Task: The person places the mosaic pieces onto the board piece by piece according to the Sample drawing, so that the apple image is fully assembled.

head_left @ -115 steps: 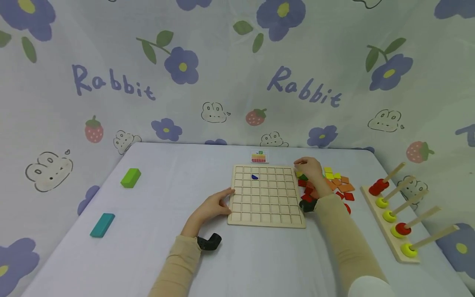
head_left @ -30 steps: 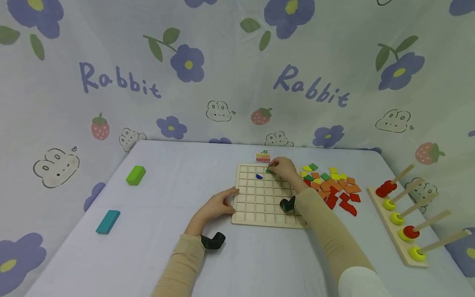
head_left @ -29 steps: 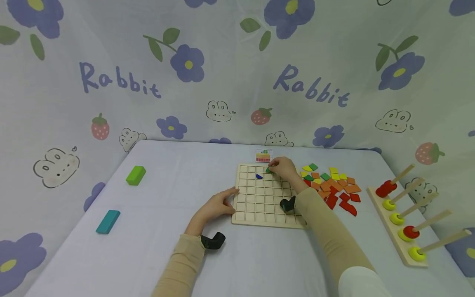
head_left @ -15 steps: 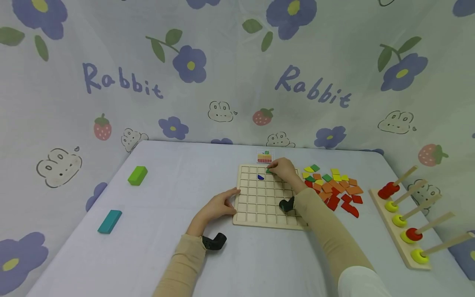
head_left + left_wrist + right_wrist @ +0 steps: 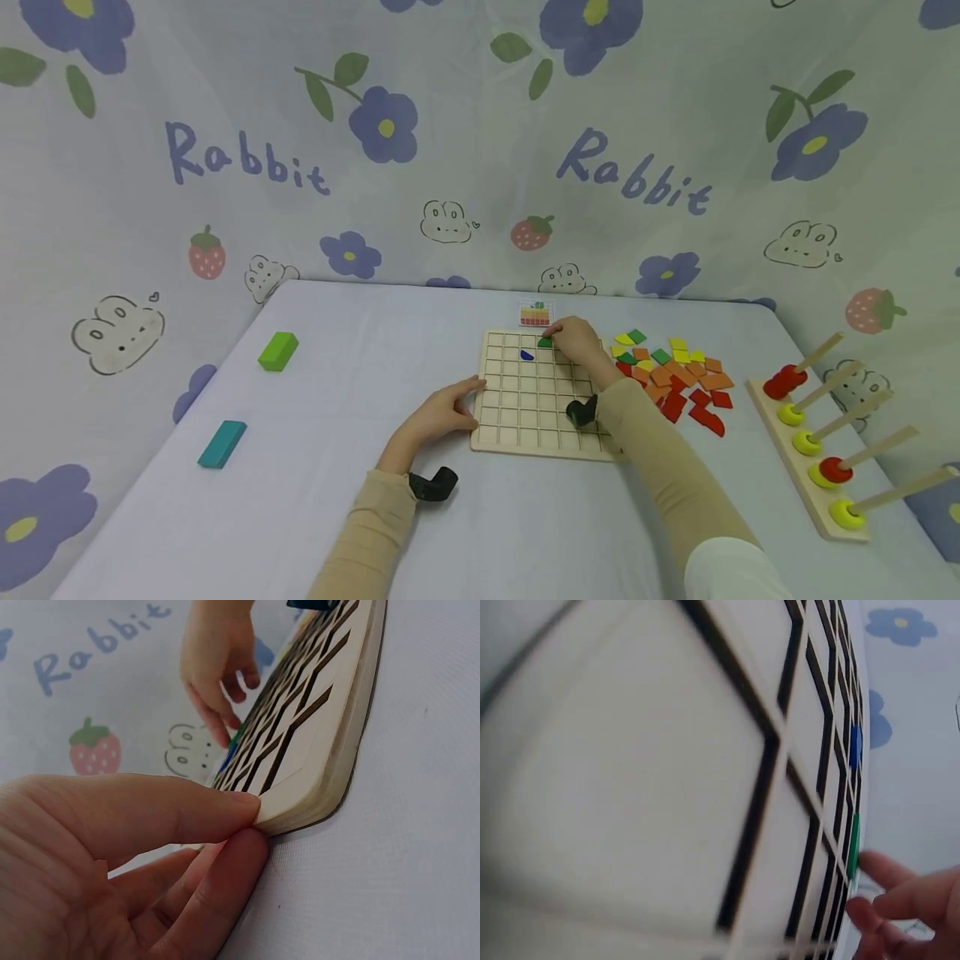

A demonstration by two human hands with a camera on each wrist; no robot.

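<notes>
A wooden grid board [image 5: 517, 408] lies on the white table. My left hand [image 5: 438, 417] holds its left edge; in the left wrist view the thumb [image 5: 187, 814] is at the board's corner, with a finger against the side below. In the board's top row lies a green piece with a curved edge [image 5: 545, 342]. My right hand [image 5: 579, 340] is over the upper right of the board, its index fingertip [image 5: 874, 862] at the green piece's edge and the thumb apart from it. A small blue piece [image 5: 527, 355] sits in a cell lower left of the green one.
Right of the board spreads a pile of orange [image 5: 678, 372], red, yellow and green pieces. A picture card [image 5: 536, 314] lies behind the board. Farther right stands a peg rack [image 5: 806, 467] with rings. At left are a green block [image 5: 278, 352] and a teal block [image 5: 222, 444].
My right hand has come left from the pile to the board's top row, bringing the green piece. More of that piece shows now, lying in its cell. My left hand stays at the edge.
</notes>
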